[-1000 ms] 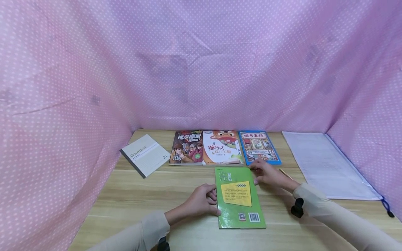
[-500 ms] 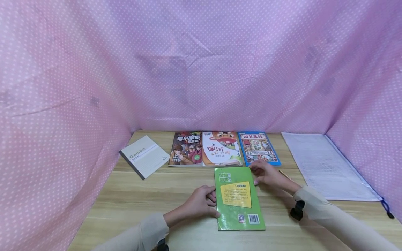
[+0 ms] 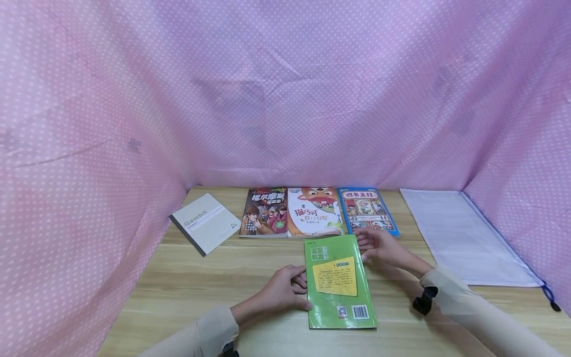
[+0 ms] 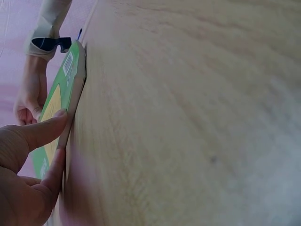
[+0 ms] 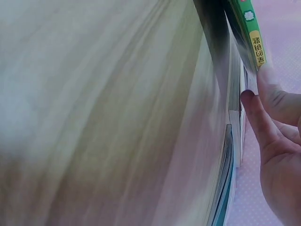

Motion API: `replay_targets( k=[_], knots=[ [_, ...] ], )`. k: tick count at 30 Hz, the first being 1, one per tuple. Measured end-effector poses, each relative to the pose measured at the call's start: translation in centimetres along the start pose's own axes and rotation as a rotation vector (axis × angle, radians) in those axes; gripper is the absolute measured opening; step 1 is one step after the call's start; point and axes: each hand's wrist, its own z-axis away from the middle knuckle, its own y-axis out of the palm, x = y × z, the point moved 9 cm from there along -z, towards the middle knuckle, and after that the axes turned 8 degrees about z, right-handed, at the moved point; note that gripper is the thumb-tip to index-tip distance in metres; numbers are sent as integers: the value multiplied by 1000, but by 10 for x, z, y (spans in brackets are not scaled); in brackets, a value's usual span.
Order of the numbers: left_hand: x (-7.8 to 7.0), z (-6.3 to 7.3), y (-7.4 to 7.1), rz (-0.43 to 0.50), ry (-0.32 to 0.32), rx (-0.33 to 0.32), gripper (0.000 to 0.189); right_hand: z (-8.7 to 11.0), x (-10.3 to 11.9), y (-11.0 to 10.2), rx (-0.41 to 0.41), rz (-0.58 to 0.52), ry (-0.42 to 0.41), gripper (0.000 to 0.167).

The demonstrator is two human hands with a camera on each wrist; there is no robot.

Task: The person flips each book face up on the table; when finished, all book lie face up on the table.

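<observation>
A green book (image 3: 334, 312), back cover up with a yellow panel and a barcode, lies between my hands at the front of the table. My left hand (image 3: 276, 289) holds its left edge. In the left wrist view the thumb (image 4: 51, 127) lies on the cover and a finger (image 4: 57, 165) is at the page edge. My right hand (image 3: 385, 250) grips near the far right corner. In the right wrist view its thumb (image 5: 273, 94) is on the green spine (image 5: 254, 35), the index fingertip just below, and the spine side is tilted up off the table.
Beyond the green book lie a dark detective-style book (image 3: 264, 213), a white cartoon book (image 3: 312, 213) and a blue book (image 3: 368, 210) in a row. A Gambit notebook (image 3: 205, 223) sits at left, a white mesh pouch (image 3: 468, 243) with a blue edge at right. Pink dotted cloth (image 3: 285, 99) encloses the table.
My right hand has shifted from over the far right corner to the book's side, and the book's far end has risen slightly. The left hand has kept its hold.
</observation>
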Motion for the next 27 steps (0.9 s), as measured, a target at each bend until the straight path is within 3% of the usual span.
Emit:
replay_targets(
  k=[12, 27],
  knots=[
    [-3, 1, 1, 24, 1, 0, 94, 1, 14, -5, 31, -203, -29, 65],
    [0, 0, 0, 13, -15, -1, 95, -3, 24, -7, 52, -219, 8, 78]
  ],
)
